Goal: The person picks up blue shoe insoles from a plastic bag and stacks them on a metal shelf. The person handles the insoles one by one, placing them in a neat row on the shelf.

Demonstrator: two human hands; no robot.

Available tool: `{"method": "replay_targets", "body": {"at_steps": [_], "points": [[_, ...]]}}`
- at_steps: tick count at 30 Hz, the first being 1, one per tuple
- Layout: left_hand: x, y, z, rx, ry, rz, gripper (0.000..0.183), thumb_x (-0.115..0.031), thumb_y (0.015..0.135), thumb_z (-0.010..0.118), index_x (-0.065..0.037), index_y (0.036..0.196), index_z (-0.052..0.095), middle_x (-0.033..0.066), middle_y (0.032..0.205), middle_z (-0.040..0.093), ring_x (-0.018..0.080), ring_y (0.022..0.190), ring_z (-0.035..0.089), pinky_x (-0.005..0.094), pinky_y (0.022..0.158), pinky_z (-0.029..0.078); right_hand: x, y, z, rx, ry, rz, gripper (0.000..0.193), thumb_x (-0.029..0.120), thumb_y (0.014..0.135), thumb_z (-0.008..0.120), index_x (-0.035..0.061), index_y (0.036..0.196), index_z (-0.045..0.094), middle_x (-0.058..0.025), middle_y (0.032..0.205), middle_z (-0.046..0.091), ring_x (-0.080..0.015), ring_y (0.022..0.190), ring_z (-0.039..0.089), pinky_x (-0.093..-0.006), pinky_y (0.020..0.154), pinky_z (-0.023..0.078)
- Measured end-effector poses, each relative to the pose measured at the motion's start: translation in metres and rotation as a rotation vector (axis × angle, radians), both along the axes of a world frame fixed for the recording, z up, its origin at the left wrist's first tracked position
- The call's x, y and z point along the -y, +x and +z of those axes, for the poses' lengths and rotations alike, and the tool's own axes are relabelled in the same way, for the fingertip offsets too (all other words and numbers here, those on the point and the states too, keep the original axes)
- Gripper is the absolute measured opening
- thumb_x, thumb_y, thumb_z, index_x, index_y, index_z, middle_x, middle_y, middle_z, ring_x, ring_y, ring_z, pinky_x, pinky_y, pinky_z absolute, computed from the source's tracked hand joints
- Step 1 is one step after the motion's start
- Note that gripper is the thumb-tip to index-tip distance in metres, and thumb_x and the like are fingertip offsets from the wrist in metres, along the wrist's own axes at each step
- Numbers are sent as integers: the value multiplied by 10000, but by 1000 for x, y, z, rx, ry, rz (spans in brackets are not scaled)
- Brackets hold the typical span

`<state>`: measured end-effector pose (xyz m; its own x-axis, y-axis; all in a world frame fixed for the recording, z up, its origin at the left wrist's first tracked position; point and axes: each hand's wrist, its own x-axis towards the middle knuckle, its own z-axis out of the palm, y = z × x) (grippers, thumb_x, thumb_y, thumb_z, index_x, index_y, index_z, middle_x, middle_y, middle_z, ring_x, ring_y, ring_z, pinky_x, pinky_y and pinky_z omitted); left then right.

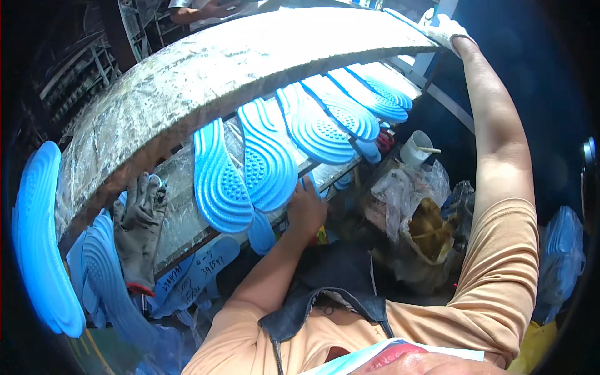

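Note:
My right hand (447,32), in a white glove, reaches to the far right end of the raised board. Its fingers close on the end of a thin blue insole (402,18), seen nearly edge-on. My left hand (306,209) is bare, at the near edge of the lower shelf. Its fingers bend up beside a narrow blue piece, partly hidden; what they grip cannot be made out. Several blue insoles (272,165) with ridged, dotted heels lie side by side on that shelf (178,194), heels toward me, their far ends under the board.
The raised board (187,78) curves across the view. A dark glove (139,228) hangs at left near stacked insoles (103,262); another insole (44,240) stands far left. A white cup (415,150) and plastic bags (406,194) lie right. Another person's arm (194,12) shows beyond.

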<state>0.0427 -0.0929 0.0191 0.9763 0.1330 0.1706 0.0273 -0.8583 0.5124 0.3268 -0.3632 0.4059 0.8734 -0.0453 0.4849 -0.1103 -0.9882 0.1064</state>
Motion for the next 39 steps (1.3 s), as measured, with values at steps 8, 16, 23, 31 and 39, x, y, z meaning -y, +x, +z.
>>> {"method": "replay_targets", "body": {"at_steps": [8, 16, 23, 31, 39], "points": [[-33, -4, 3, 33, -157, 2, 761, -230, 791, 605, 46, 1433, 304, 373, 1356, 409, 534, 1243, 411, 567, 1082, 312, -33, -209, -3, 41, -111, 406, 349, 284, 833, 602, 25, 1058, 666, -198, 1080, 659, -348, 1047, 614, -397, 907, 488], [-23, -81, 82, -264, -1671, -471, 706, -31, 730, 533, 19, 1411, 354, 233, 1278, 523, 385, 1140, 598, 454, 854, 576, 34, -374, -21, -44, -54, 492, 412, 274, 834, 648, -17, 1125, 639, -193, 1119, 660, -315, 1050, 625, -373, 924, 488], [104, -152, 143, -603, -1937, -1050, 803, 14, 766, 557, -24, 1488, 208, 284, 1332, 442, 452, 1186, 545, 530, 886, 561, 114, -418, -6, -150, 95, 380, 428, 273, 849, 645, -23, 1158, 630, -196, 1137, 660, -301, 1066, 624, -359, 946, 480], [202, -142, 146, -1001, -1854, -963, 626, 53, 771, 463, 67, 1383, 334, 290, 1252, 512, 431, 1179, 561, 505, 941, 541, 129, -436, -21, -307, 53, 398, 410, 298, 859, 632, -7, 1133, 646, -186, 1104, 662, -320, 1040, 627, -366, 921, 484], [139, -110, 87, -465, -1000, -611, 431, -393, 967, 550, -24, 1184, 601, 138, 1124, 634, 254, 1003, 621, 378, 858, 499, 186, -345, -92, -558, 171, 445, 244, 115, 934, 525, 72, 1115, 683, -106, 1088, 684, -241, 1041, 632, -362, 971, 477]]}}
